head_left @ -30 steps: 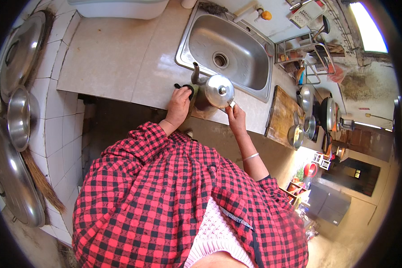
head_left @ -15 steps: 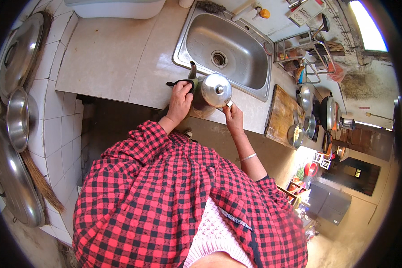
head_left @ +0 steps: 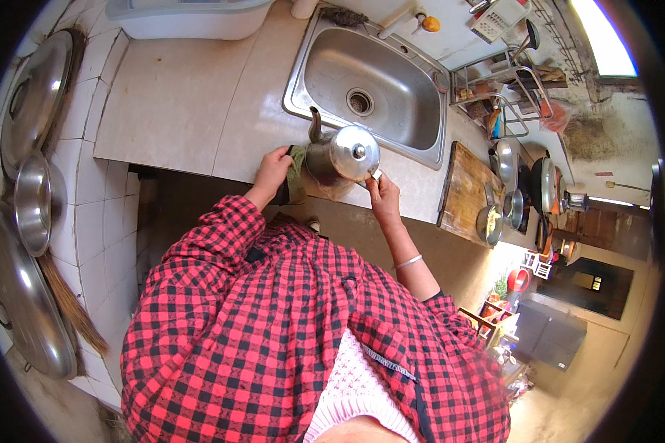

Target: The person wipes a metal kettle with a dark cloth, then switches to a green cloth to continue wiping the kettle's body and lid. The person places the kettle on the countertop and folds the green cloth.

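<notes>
A metal kettle (head_left: 324, 159) with a curved spout and a shiny, knobbed lid (head_left: 352, 148) is at the counter's front edge, beside the sink. My right hand (head_left: 385, 196) is closed on the kettle's handle, on the side away from the spout. To the left of the kettle body, my left hand (head_left: 275, 169) pinches a green and dark cloth (head_left: 295, 176). The cloth hangs down over the counter edge, close by the kettle. Some of my left fingers are hidden from view.
A steel sink (head_left: 325, 68) is set into the pale counter (head_left: 177, 96) just beyond the kettle. Rightward lie a wooden cutting board (head_left: 462, 184) and a small pan (head_left: 489, 224) with food. A white plastic tub (head_left: 192, 23) stands far left; large metal lids (head_left: 33, 295) lean along the left wall.
My left hand has drawn the cloth leftward, off the kettle's spout side, so more of the kettle's body and spout show. My right hand keeps hold of the handle.
</notes>
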The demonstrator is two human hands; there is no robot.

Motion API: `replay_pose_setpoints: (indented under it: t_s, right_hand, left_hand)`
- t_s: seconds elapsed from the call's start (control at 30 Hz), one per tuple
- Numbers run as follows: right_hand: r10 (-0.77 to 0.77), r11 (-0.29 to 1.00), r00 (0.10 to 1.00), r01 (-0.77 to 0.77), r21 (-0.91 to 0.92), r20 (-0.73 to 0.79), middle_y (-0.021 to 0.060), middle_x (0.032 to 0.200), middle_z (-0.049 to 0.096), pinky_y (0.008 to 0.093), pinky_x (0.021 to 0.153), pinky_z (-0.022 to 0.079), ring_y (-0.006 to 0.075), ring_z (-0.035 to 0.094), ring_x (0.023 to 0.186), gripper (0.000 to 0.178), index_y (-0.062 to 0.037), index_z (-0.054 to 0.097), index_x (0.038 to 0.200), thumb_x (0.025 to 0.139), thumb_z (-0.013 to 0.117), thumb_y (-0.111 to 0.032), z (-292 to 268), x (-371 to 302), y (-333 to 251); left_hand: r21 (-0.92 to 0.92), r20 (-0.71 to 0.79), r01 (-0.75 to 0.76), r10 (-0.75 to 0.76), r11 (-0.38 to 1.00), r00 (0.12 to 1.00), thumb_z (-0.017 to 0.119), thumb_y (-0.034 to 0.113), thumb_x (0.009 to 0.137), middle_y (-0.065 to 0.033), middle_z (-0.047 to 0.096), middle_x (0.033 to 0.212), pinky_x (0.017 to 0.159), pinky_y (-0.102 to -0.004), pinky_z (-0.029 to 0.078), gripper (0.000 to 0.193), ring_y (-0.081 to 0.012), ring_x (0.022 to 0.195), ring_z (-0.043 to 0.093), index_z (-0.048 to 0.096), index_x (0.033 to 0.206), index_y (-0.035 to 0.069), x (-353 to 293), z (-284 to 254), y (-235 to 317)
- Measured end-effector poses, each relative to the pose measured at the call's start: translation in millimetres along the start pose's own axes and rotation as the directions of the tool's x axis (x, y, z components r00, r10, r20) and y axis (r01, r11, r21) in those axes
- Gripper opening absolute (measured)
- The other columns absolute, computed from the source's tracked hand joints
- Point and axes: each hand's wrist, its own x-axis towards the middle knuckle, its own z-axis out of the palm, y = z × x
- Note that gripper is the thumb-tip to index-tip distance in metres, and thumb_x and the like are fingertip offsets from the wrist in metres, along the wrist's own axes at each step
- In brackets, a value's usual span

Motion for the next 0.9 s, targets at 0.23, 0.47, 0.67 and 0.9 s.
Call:
replay_pose_setpoints:
  t_s: [0.23, 0.47, 0.67, 0.9]
  right_hand:
    - [0.001, 1.000, 0.999, -0.001, -0.005, 0.052, 0.0179, 0.069, 0.059, 0.0364, 0.059, 0.047, 0.0312, 0.058, 0.060, 0.017, -0.0025, 0.062, 0.097, 0.093, 0.060, -0.019, -3, 2, 1]
    - [-0.045, 0.999, 0.998, 0.045, -0.015, 0.042, 0.0190, 0.067, 0.059, 0.0382, 0.057, 0.047, 0.0321, 0.059, 0.059, 0.017, -0.0027, 0.062, 0.098, 0.092, 0.061, -0.018, -4, 4, 0]
    - [-0.038, 0.999, 0.997, 0.038, 0.003, 0.069, 0.0198, 0.065, 0.056, 0.0388, 0.055, 0.046, 0.0345, 0.058, 0.057, 0.016, -0.0022, 0.062, 0.096, 0.092, 0.061, -0.018, -4, 4, 0]
    - [-0.024, 0.999, 0.998, 0.026, -0.032, 0.058, 0.0203, 0.068, 0.058, 0.0402, 0.056, 0.046, 0.0373, 0.060, 0.062, 0.016, -0.0021, 0.061, 0.095, 0.093, 0.060, -0.018, -5, 4, -2]
  left_hand:
    - [-0.796, -0.039, -0.218, 0.312, 0.565, 0.949, 0.059, 0.002, 0.087, -0.0068, 0.064, 0.110, 0.084, -0.0275, 0.051, 0.039, -0.0124, 0.097, 0.061, 0.056, 0.126, -0.002, 1, 1, 47]
    - [0.070, -0.261, -0.643, 0.636, 0.762, 0.726, 0.082, 0.012, 0.072, -0.0078, 0.061, 0.108, 0.085, -0.0310, 0.049, 0.045, -0.0216, 0.094, 0.060, 0.061, 0.110, 0.002, 29, 24, 80]
    - [0.285, -0.375, -0.654, 0.710, 0.701, 0.596, 0.083, 0.016, 0.069, -0.0135, 0.059, 0.107, 0.087, -0.0377, 0.047, 0.046, -0.0319, 0.099, 0.057, 0.059, 0.105, 0.001, 42, 48, 75]
    - [0.301, -0.415, -0.583, 0.654, 0.754, 0.632, 0.074, 0.029, 0.083, -0.0145, 0.062, 0.084, 0.072, -0.0375, 0.049, 0.035, -0.0307, 0.077, 0.061, 0.058, 0.096, 0.001, 57, 57, 78]
